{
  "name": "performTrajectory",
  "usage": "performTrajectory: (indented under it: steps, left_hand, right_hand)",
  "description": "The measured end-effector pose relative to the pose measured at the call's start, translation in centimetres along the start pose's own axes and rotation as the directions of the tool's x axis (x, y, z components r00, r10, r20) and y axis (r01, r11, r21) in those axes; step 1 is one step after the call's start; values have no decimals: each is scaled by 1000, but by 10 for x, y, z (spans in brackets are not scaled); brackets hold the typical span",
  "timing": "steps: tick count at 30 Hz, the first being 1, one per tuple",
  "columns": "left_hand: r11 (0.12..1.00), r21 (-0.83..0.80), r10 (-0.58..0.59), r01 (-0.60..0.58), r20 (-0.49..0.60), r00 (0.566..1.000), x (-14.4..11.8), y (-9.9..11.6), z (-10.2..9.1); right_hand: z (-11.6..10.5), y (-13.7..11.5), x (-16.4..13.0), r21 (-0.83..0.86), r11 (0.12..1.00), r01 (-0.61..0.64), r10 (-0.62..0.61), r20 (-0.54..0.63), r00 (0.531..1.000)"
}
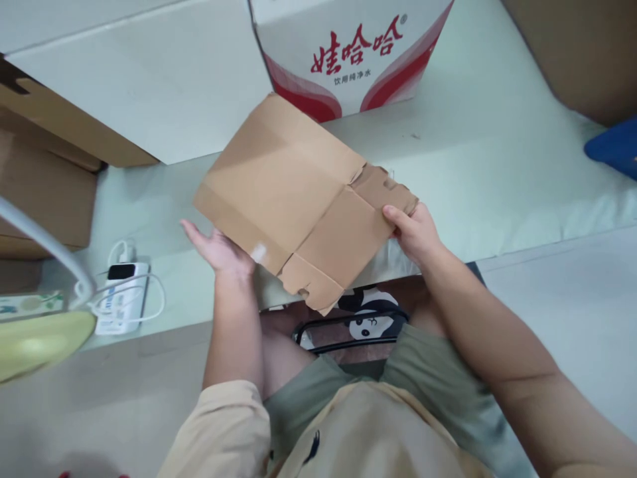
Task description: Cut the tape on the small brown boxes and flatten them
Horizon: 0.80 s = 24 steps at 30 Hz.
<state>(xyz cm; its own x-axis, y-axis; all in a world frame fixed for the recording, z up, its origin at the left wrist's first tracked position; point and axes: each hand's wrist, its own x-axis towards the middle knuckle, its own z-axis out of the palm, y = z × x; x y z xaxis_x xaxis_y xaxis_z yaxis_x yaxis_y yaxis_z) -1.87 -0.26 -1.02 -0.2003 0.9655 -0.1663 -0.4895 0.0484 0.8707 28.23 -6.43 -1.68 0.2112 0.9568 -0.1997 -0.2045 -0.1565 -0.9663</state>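
A folded-flat brown cardboard box (283,179) is tilted in front of me, above the near edge of the pale green surface. Its notched flaps (311,285) point toward me and to the right. My right hand (415,229) pinches the flap at its right corner, thumb on top. At the lower left edge, my left hand (223,252) is palm up with the thumb spread out. Part of its fingers is hidden under the cardboard, which seems to rest on or touch them. A small whitish blurred patch (259,252) shows on the cardboard near that hand.
A white and red carton (348,66) and a long white box (144,79) stand at the back. On the left are brown boxes (44,179), a white power bank (122,299) with cables, and a yellow-green lamp-like object (44,338). Something blue (614,147) lies far right.
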Motion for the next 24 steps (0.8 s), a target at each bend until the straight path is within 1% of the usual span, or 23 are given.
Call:
performTrajectory:
  steps: [1,3,5,7,9,11,13,14,15,17,19,21,22,23,24]
  left_hand:
    - [1000,9,-3,3,-9,1000,-1,0,-1]
    - [1000,16,6,-5,-66,998,0,-3,-4]
    - [1000,-11,11,-13,-108,994,2,-7,-6]
    - [999,-37,-7,2,-122,993,2,-10,-5]
    - [998,-55,-42,35,-121,992,0,-8,-2]
    - [992,-104,-83,73,-99,992,-3,0,2]
    - [979,-150,-155,140,-93,983,-6,11,6]
    - [972,-162,-188,169,-110,976,-8,16,7]
    - [966,-169,-219,196,-130,967,-9,21,8]
    - [959,-183,-245,216,-152,958,-11,28,9]
    - [954,-211,-242,212,-129,962,-12,30,8]
    - [949,-227,-246,219,-102,964,-12,29,8]
    - [948,-231,-248,220,-99,964,-12,27,9]
    - [946,-235,-253,224,-99,963,-12,26,10]
    - [944,-238,-259,230,-100,961,-12,25,11]
  right_hand:
    - [3,-1,-4,8,1000,23,-23,-36,999]
    - [10,-5,-16,24,998,57,-55,-82,995]
    - [18,-9,-29,10,999,49,-48,-74,996]
    - [23,-12,-43,-29,1000,8,-9,-40,999]
    - [23,-14,-54,-39,999,-30,28,-48,998]
    - [14,-14,-65,-3,999,-40,40,-115,993]
    - [-6,-15,-76,19,1000,-10,14,-235,972]
    - [-20,-16,-82,8,1000,20,-16,-313,950]
    - [-34,-18,-88,-19,998,53,-57,-395,917]
    - [-66,-24,-99,-91,990,109,-141,-534,834]
    - [-97,-33,-104,-164,973,165,-231,-618,751]
    - [-126,-42,-101,-256,941,220,-336,-655,677]
    - [-139,-46,-96,-303,924,234,-379,-648,661]
    - [-151,-50,-87,-338,916,216,-388,-606,695]
    - [-161,-55,-76,-369,912,182,-367,-530,764]
